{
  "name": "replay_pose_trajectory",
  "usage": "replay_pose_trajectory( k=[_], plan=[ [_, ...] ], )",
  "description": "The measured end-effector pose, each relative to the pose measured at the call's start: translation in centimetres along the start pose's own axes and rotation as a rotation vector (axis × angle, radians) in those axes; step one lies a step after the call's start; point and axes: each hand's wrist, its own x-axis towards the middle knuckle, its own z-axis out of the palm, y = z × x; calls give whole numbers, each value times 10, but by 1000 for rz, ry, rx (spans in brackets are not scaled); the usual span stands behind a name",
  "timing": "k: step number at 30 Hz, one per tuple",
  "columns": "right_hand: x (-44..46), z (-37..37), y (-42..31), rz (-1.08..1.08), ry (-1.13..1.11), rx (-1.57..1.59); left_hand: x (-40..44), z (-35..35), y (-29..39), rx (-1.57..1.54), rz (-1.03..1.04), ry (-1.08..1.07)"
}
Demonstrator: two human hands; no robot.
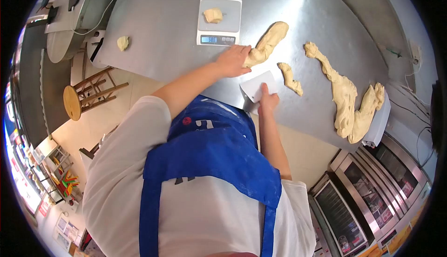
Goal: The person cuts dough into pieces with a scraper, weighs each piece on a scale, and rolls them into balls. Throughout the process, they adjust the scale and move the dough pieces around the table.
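My left hand (234, 61) touches the near end of a long piece of dough (270, 42), its fingers pressed together at the dough. In my right hand (268, 100) is a flat white scraper (257, 86), held just below that dough. A short curved strip of dough (289, 79) lies to the right of the scraper. Above my left hand, a white digital scale (219, 30) carries a small dough lump (213, 15). Another small lump (123, 43) sits near the left edge of the metal table (163, 29).
Large dough pieces (344, 101) lie at the table's right, beside a white box-like object (378, 122). A wooden stool (72, 102) stands beyond the left edge. Ovens (372, 192) are at the lower right. A cable (104, 15) hangs at the upper left.
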Motion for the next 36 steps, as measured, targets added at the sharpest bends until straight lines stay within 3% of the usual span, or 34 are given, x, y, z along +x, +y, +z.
replay_pose_trajectory(
  k=[1,2,3,5,7,9,11,12,13,15,17,19,21,25,30,32,34,36],
  plan=[
    [-2,21,-18,108,-1,-138,5,2,4,3,-3,11],
    [5,51,-6,10,-14,212,6,6,11,63,-73,-29],
    [9,71,-13,36,-15,223,6,10,15,123,-146,-70],
    [12,77,-31,247,-223,391,5,6,14,124,-201,42],
    [9,63,-36,174,-358,519,7,-16,10,-62,-316,-71],
    [9,28,-33,71,-394,316,-13,-15,8,-101,-264,-13],
    [6,-8,-27,-147,-268,-104,-36,0,-2,-178,-226,107],
    [8,-19,-21,-265,-187,-261,-46,30,-24,-91,-109,270],
    [5,-25,-22,-276,-185,-259,-50,29,-27,-91,-103,280],
    [-5,-31,-30,-440,-138,-277,-59,29,-27,-219,-279,245],
    [-19,-24,-48,-493,-213,-347,-59,32,-27,-181,-205,321],
    [-23,1,-65,-765,-386,-514,-47,25,-27,-130,-120,422],
    [-35,24,-89,-784,-479,-655,-43,18,-24,-128,-235,218],
    [-35,47,-92,-769,-621,-959,-45,26,-45,131,26,277],
    [-31,67,-86,-707,-667,-1012,-51,19,-46,268,70,324],
    [-37,78,-85,-736,-591,-1012,-48,14,-50,295,80,349],
    [-28,81,-84,-730,-597,-969,-41,3,-55,298,184,190],
    [-17,74,-74,-755,-559,-878,-19,-23,-67,492,378,521]
  ],
)
